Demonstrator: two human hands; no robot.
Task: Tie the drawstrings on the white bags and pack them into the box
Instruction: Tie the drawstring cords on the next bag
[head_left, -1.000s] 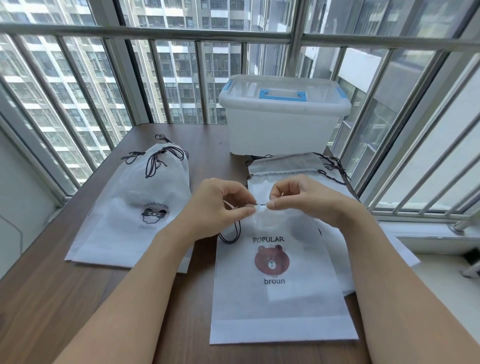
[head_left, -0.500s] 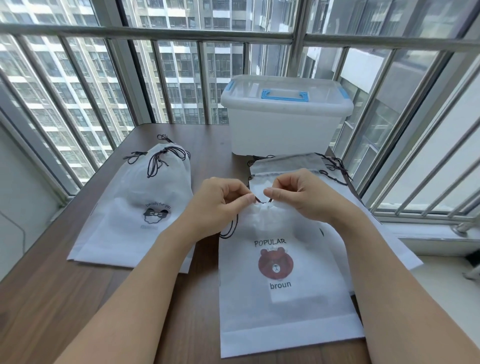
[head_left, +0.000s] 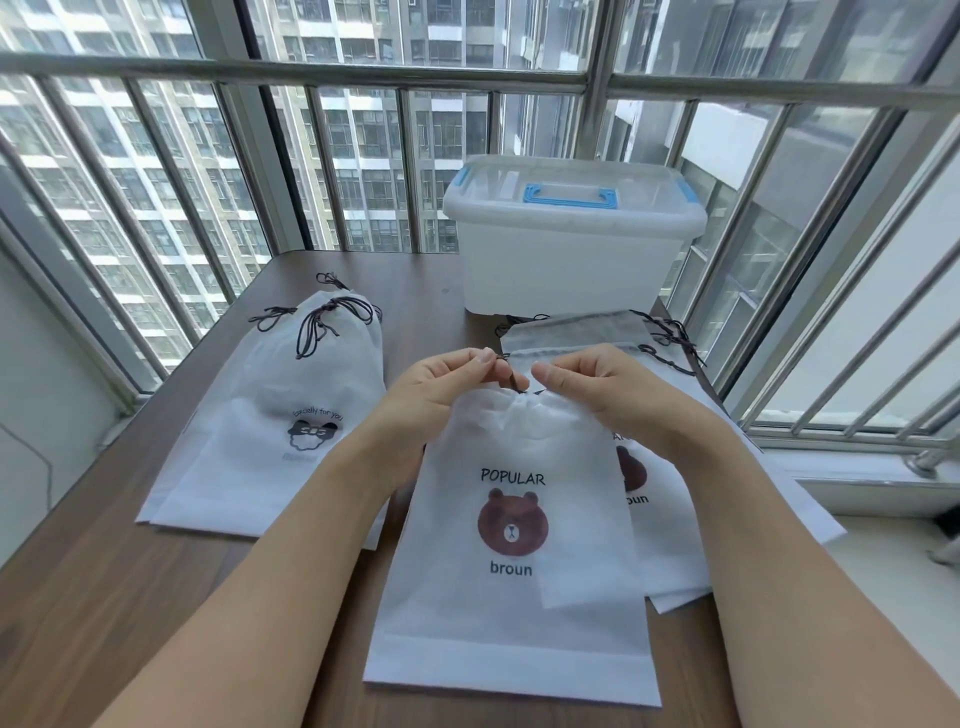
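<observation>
A white bag with a brown bear and the words POPULAR broun (head_left: 511, 566) lies in front of me on the wooden table (head_left: 93, 613). Its mouth is gathered tight. My left hand (head_left: 441, 389) pinches the dark drawstring (head_left: 514, 383) just above the gathered mouth. My right hand (head_left: 602, 389) holds the bag's neck on the other side, thumb pointing at the string. A stack of white bags with tied strings (head_left: 291, 415) lies to the left. More flat white bags (head_left: 670, 499) lie under my right forearm. The closed translucent box with a blue handle (head_left: 571, 244) stands at the back.
Metal window bars (head_left: 332, 73) and glass enclose the table at the back and on both sides. A white sill (head_left: 872, 478) runs along the right. Loose dark cords (head_left: 670, 338) of the right-hand bags lie beside the box.
The bear bag has slid towards me and its mouth has drawn tighter. Both hands have risen slightly, and the string now runs up from the gathered neck into my left fingers.
</observation>
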